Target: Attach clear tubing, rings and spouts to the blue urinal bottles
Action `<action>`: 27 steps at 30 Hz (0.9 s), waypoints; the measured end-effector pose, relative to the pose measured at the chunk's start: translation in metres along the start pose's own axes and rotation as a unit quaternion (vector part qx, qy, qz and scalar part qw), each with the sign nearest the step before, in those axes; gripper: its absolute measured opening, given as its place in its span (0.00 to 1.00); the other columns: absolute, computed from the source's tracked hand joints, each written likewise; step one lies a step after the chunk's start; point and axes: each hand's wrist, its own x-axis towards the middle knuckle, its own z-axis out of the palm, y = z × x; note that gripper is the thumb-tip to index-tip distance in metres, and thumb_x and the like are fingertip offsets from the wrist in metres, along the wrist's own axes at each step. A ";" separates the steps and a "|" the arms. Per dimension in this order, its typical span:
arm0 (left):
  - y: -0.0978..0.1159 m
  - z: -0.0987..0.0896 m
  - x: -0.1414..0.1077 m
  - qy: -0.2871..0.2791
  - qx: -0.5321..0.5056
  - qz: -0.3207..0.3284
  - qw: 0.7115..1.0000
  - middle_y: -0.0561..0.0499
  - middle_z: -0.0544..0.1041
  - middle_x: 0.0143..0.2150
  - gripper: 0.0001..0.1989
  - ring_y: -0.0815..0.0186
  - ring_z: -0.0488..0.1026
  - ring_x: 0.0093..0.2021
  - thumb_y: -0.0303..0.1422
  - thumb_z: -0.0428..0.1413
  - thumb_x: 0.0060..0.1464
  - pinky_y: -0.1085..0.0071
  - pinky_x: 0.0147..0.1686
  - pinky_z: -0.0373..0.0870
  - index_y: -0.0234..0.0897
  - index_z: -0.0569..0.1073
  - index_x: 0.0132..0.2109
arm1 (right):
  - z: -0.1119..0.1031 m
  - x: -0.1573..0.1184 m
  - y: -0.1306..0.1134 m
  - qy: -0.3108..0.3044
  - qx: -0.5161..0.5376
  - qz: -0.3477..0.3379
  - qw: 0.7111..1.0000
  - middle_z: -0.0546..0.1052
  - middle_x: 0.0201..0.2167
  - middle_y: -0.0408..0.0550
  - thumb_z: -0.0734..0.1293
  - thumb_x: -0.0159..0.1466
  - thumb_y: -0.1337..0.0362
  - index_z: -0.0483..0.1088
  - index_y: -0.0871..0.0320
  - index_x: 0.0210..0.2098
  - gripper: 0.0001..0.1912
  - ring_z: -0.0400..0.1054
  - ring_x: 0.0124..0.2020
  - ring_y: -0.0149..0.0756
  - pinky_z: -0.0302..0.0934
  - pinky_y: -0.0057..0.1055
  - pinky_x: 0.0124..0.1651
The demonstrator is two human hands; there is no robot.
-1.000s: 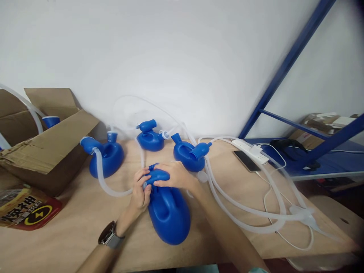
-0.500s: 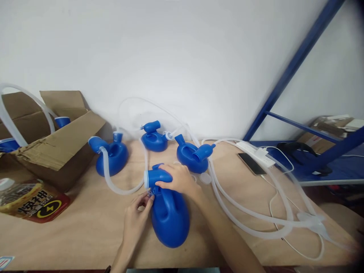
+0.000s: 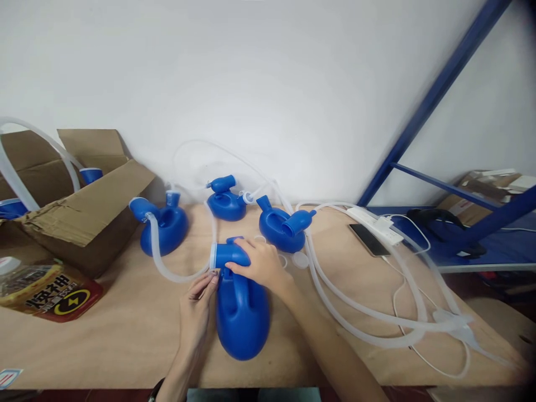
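- I see a box [image 3: 90, 215] at the left, a bottle [image 3: 54, 293] nearer.
- Near centre, a jug [image 3: 243, 329] on the table [image 3: 134, 335].
- Right of it, tubing [image 3: 389, 341].

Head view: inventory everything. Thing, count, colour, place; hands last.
Wall: one, white, back
Table: one, tan, foreground
Front jug: one, blue, near edge
Spout piece: one, blue, atop it
Rear jugs: three, blue, toward wall
Box: one, brown, left
Drink bottle: one, yellow-red, left front
Tubes: several, translucent, box and table
Disc: one, translucent, by rightmost jug
Phone: one, dark-screened, right
Power strip: one, white, beside phone
Cables: several, white, right
Frame: one, blue, far right
Shelf items: several, mixed, on frame
Left hand: one, bare, by spout piece's rim
Right hand: one, bare, gripping spout piece
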 end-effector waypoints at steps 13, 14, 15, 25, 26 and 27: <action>0.004 0.015 -0.002 0.044 0.022 0.009 0.999 0.42 0.86 0.45 0.21 0.47 0.82 0.51 0.48 0.70 0.47 0.48 0.59 0.75 0.36 0.85 0.41 | -0.002 -0.001 -0.005 -0.010 -0.010 0.013 1.000 0.80 0.55 0.52 0.70 0.67 0.41 0.72 0.51 0.63 0.32 0.76 0.52 0.48 0.68 0.36 0.48; 0.004 0.014 -0.003 0.039 0.029 0.019 0.999 0.42 0.86 0.45 0.21 0.47 0.82 0.51 0.49 0.70 0.47 0.49 0.58 0.76 0.36 0.85 0.40 | -0.002 -0.001 -0.005 -0.010 -0.007 0.014 1.000 0.80 0.55 0.51 0.70 0.67 0.40 0.71 0.51 0.64 0.32 0.76 0.52 0.48 0.68 0.36 0.48; 0.003 0.014 -0.003 0.034 0.035 0.032 0.998 0.42 0.86 0.45 0.21 0.48 0.82 0.50 0.49 0.70 0.47 0.50 0.57 0.77 0.36 0.85 0.39 | -0.002 -0.002 -0.006 -0.011 -0.006 0.016 1.000 0.80 0.55 0.51 0.70 0.67 0.40 0.71 0.50 0.64 0.33 0.76 0.52 0.48 0.68 0.35 0.47; -0.003 0.007 -0.009 0.016 0.202 0.215 0.955 0.44 0.85 0.47 0.18 0.51 0.83 0.48 0.48 0.59 0.62 0.52 0.54 0.79 0.41 0.85 0.45 | 0.019 -0.006 -0.018 0.026 -0.050 0.086 0.995 0.81 0.50 0.56 0.66 0.66 0.35 0.74 0.52 0.60 0.35 0.76 0.48 0.53 0.68 0.36 0.41; -0.002 0.007 -0.009 0.017 0.222 0.221 0.949 0.44 0.86 0.47 0.17 0.50 0.83 0.48 0.47 0.58 0.63 0.51 0.54 0.79 0.42 0.85 0.46 | 0.021 -0.006 -0.018 0.032 -0.053 0.085 0.994 0.81 0.50 0.57 0.65 0.67 0.34 0.74 0.53 0.60 0.35 0.76 0.48 0.53 0.68 0.36 0.41; -0.001 0.006 -0.009 0.018 0.241 0.220 0.945 0.44 0.86 0.48 0.17 0.50 0.83 0.48 0.47 0.58 0.63 0.50 0.54 0.79 0.42 0.85 0.47 | 0.023 -0.006 -0.018 0.037 -0.056 0.086 0.994 0.81 0.50 0.57 0.65 0.66 0.34 0.74 0.53 0.60 0.35 0.76 0.48 0.53 0.68 0.36 0.40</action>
